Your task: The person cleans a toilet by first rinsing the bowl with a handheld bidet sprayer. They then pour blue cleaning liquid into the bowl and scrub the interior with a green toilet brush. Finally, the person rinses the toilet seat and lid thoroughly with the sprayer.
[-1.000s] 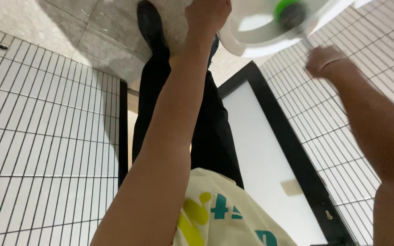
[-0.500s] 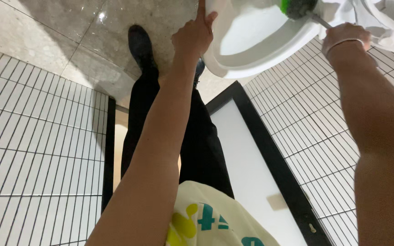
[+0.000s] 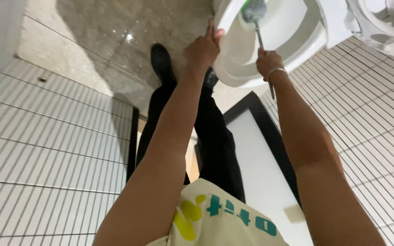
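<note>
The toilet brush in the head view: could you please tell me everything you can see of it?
The toilet brush has a green bristle head with greyish bristles and a thin grey handle that looks like metal. The right hand grips the handle, whose end sticks out below the fist. The head lies against the inside of the white toilet seat, which the left hand steadies at its rim.

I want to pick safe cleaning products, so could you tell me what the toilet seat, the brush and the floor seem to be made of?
The toilet seat, steadied by the left hand, looks like smooth, glossy white plastic, though ceramic cannot be ruled out. The brush, held in the right hand, has green bristles, probably synthetic, on a thin grey handle, metal or plastic. The floor looks like polished stone or stone-look tile: mottled beige with bright reflections.
</note>
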